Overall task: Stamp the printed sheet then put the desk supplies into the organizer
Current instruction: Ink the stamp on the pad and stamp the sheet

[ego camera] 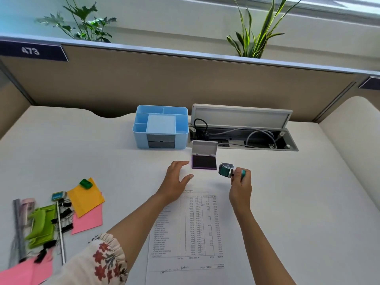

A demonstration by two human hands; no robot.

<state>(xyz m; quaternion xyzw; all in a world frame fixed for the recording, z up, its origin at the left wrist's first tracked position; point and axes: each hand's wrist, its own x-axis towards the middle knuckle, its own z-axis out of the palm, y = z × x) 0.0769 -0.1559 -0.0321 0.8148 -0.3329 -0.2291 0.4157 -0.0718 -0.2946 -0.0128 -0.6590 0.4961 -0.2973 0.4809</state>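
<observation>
The right hand (pixel 241 183) grips the stamp (pixel 226 170) by its teal handle, fingers curled round the grip, and holds it tilted in the air just to the right of the ink pad (pixel 204 163). The ink pad sits on the desk (pixel 287 202) with its lid raised, the dark pad exposed. The left hand (pixel 178 177) hovers open, fingers spread and relaxed, just left of the ink pad and holding nothing. The printed sheet (pixel 185 233) lies flat on the desk beneath both forearms, its near part running out of view at the bottom

The stamp looks small, rigid and light, so one hand should manage it; the handle is the sensible place to hold, keeping fingers clear of the inked face. The ink pad is a light plastic case that would probably slide or tip if pressed off-centre, so steadying its base with the free hand seems wise. The sheet is thin and limp and likely to shift under a stamp unless pinned flat

The blue organizer (pixel 161 126) stands behind the ink pad, close to the open cable tray (pixel 242 130). Sticky notes (pixel 86 199), a green stapler (pixel 42 225), black binder clips (pixel 65 214) and a ruler (pixel 19 227) lie scattered at the left, not yet put away
</observation>
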